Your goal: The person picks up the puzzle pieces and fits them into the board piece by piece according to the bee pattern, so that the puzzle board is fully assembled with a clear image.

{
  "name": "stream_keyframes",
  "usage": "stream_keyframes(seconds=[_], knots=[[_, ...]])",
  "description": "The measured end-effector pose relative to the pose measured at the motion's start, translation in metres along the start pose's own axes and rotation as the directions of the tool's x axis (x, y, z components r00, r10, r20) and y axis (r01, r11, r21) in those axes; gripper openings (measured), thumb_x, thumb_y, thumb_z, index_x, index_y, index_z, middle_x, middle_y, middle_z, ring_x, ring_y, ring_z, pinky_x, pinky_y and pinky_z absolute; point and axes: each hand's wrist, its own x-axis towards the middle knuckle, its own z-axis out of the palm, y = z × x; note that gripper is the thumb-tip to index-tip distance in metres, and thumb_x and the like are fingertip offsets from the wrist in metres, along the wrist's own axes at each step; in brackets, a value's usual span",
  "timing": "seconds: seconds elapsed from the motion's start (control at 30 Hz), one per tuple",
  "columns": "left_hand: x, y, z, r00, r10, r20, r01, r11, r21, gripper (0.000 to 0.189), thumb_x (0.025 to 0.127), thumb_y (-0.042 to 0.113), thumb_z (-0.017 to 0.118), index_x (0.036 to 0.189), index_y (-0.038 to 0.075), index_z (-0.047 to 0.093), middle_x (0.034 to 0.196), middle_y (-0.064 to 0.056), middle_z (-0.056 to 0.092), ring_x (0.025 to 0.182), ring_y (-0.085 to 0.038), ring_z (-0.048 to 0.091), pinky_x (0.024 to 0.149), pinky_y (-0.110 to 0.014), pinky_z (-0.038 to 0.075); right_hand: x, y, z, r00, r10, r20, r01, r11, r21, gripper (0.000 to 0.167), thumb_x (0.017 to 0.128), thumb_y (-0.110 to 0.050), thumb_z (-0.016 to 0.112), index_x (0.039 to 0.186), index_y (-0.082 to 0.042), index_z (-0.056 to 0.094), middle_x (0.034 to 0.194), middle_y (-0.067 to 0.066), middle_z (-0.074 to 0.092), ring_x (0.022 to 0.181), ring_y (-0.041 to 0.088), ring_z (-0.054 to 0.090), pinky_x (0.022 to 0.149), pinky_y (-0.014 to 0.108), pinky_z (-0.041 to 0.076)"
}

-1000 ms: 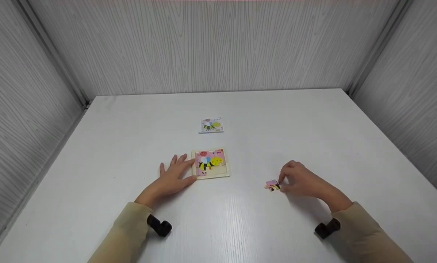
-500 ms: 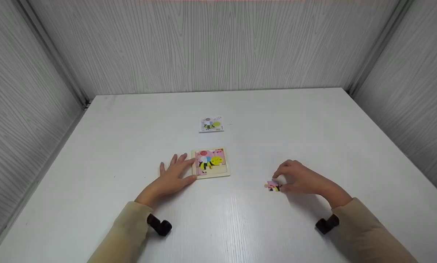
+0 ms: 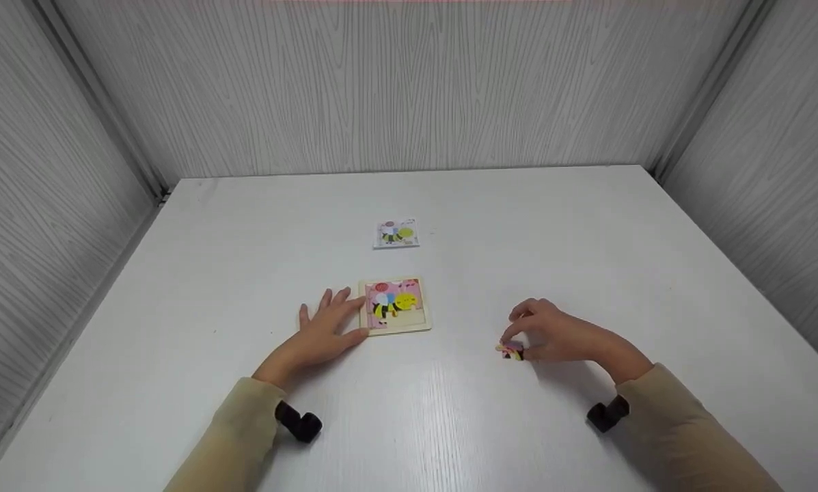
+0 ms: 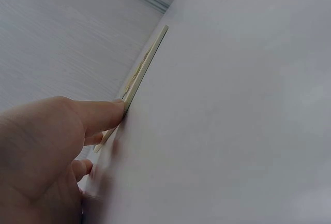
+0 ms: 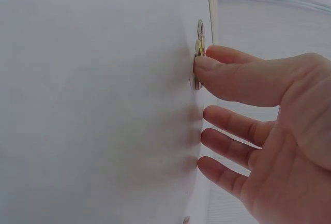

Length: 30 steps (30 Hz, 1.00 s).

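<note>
A square wooden puzzle tray [image 3: 396, 331] with a bee picture lies flat, left of the middle of the table. Its lower right part shows bare wood. My left hand [image 3: 323, 338] rests beside it with fingers spread, index finger and thumb touching the left side; in the left wrist view the thumb presses the tray's pale edge [image 4: 147, 63]. Further right, my right hand [image 3: 564, 339] pinches a small pink, yellow and black puzzle piece [image 3: 512, 352] between thumb and index finger, low at the table. In the right wrist view the thumb partly hides the piece [image 5: 199, 49].
Behind the tray lies a square card [image 3: 396, 234] printed with the same bee picture. The white table [image 3: 409, 410] is enclosed by grey wood-grain panels [image 3: 409, 89] at the back and sides. Each sleeve carries a small black wrist camera [image 3: 301, 422].
My right index finger has moved left across the puzzle piece, from its right end to its far left side, with the thumb staying at its right. The left hand and tray have not moved.
</note>
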Motion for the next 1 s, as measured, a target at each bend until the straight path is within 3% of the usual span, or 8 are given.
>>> stream_keyframes(seconds=[0.23,0.47,0.7,0.87,1.0], knots=[[-0.0003,-0.0004,0.0007,1.000,0.005,-0.007,-0.005,1.000,-0.005,0.064,0.092,0.044,0.051,0.146,0.018,0.031,0.155,-0.012,0.010,0.140,-0.033,-0.007,0.101,-0.060,-0.016,0.0006,-0.0003,0.0001,0.998,0.061,-0.008,-0.060,0.995,0.081,0.028,0.077,-0.004,0.073,0.100,-0.017,0.065,0.116,0.006,0.048,0.111,0.030,0.039,0.087,0.046,0.038],[0.0006,-0.0001,0.0012,1.000,0.000,-0.008,0.000,1.000,-0.003,0.064,0.092,0.045,0.051,0.146,0.018,0.031,0.155,-0.011,0.010,0.140,-0.032,-0.007,0.101,-0.060,-0.016,-0.0005,-0.0018,-0.0024,0.996,0.078,0.031,-0.080,0.995,0.063,0.039,0.080,-0.007,0.071,0.117,-0.019,0.064,0.120,0.007,0.045,0.113,0.030,0.036,0.088,0.046,0.038],[-0.0001,0.0000,-0.0005,1.000,-0.003,-0.002,0.003,1.000,0.003,0.064,0.092,0.045,0.051,0.147,0.018,0.030,0.155,-0.010,0.009,0.140,-0.031,-0.008,0.101,-0.059,-0.016,0.0007,-0.0011,-0.0030,0.998,0.066,0.021,-0.066,0.997,0.047,0.033,0.081,0.000,0.068,0.109,-0.017,0.067,0.120,0.009,0.046,0.113,0.032,0.038,0.088,0.046,0.039],[-0.0001,0.0002,0.0001,1.000,0.001,-0.012,-0.001,1.000,0.002,0.063,0.092,0.044,0.052,0.146,0.018,0.031,0.155,-0.011,0.010,0.140,-0.032,-0.007,0.102,-0.060,-0.015,0.0030,0.0010,-0.0017,0.996,0.094,-0.007,-0.092,0.989,0.118,0.022,0.078,-0.010,0.074,0.098,-0.016,0.067,0.114,0.003,0.048,0.111,0.029,0.039,0.086,0.045,0.037],[0.0006,0.0006,0.0000,1.000,0.000,-0.014,0.000,1.000,0.006,0.063,0.092,0.043,0.052,0.146,0.018,0.031,0.155,-0.011,0.010,0.140,-0.032,-0.007,0.102,-0.060,-0.015,0.0025,0.0024,-0.0029,0.995,0.104,-0.006,-0.102,0.984,0.148,0.028,0.075,-0.018,0.078,0.098,-0.014,0.063,0.112,0.001,0.049,0.110,0.026,0.040,0.089,0.044,0.037]])
